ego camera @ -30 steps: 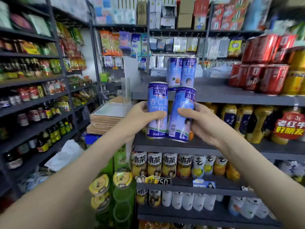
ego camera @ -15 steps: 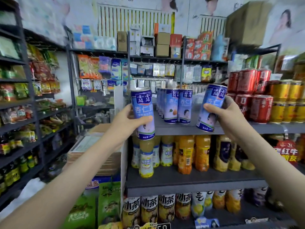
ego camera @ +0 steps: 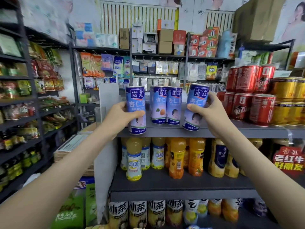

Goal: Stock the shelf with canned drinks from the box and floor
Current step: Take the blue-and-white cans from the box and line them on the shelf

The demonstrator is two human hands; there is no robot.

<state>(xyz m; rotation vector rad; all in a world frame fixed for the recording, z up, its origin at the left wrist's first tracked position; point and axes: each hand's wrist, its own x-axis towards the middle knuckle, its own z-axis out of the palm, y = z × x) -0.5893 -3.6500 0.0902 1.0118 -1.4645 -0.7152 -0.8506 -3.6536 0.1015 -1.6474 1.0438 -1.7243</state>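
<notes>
The fingers (ego camera: pixel 138 114) of my left hand (ego camera: pixel 121 115) are curled round the left can (ego camera: pixel 136 109), a tall blue one. The thumb lies across its front label and the rest are hidden behind it. That can is upright, just left of the frame's centre, with its base level with the front lip of the top shelf (ego camera: pixel 247 129). I cannot tell whether it rests on the shelf.

My right hand (ego camera: pixel 209 116) grips the right can (ego camera: pixel 195 107), of the same blue kind, just right of centre. The thumb presses the label and the other fingers wrap over its far side. This can tilts, its top leaning toward the right of the frame and its base low at the shelf's front edge. I cannot tell whether it touches there either.

Between my two cans, a little further back, two matching standing cans (ego camera: pixel 165 104) sit upright on the shelf, touching side by side. To the right of my right hand, red cans (ego camera: pixel 247 96) are stacked two high on the same shelf. Gold cans (ego camera: pixel 285 103) stand beyond them at the frame's right edge.

On the shelf below is a row of yellow and orange juice bottles (ego camera: pixel 177 156). Below that, at the bottom of the frame, is a row of tea cans (ego camera: pixel 137 212). Dark racks of snack packets (ego camera: pixel 49 75) fill the left of the frame.
</notes>
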